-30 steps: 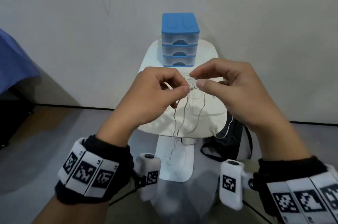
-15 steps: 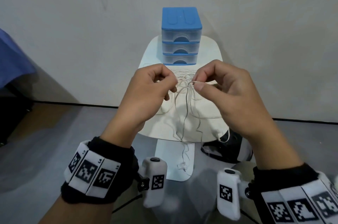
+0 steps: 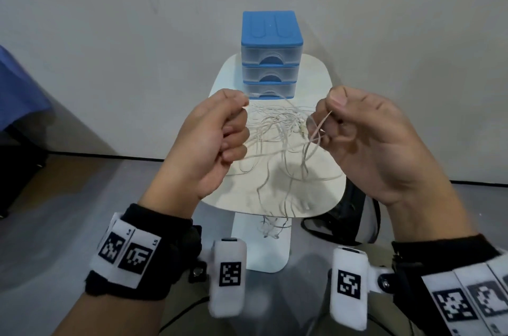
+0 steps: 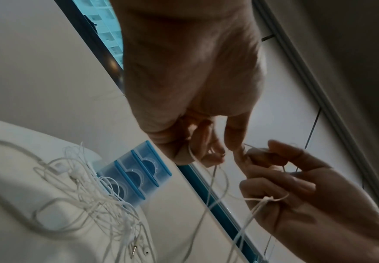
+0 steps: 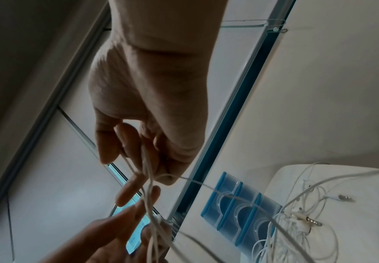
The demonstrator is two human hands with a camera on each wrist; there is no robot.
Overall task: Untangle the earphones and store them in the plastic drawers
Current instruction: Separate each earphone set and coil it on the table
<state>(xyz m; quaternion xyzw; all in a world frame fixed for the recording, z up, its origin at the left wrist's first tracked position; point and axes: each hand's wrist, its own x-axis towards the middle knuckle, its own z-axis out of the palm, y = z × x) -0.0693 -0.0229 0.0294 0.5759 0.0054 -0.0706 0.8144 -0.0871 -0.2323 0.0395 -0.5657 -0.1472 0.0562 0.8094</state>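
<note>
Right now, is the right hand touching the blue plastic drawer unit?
Apart. The head view shows the right hand pinching thin white earphone cable above the white table, with bare tabletop between it and the blue plastic drawer unit.

The gap between left hand (image 3: 211, 140) and right hand (image 3: 365, 143) is crossed by tangled earphones (image 3: 277, 138). The plastic drawers (image 3: 270, 54) are fronted by hanging cord loops; bare table (image 3: 316, 72) is seen on both flanks.

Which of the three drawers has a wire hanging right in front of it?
The bottom drawer. An earphone wire from the left hand crosses its front; the middle and top drawers show clear.
</note>
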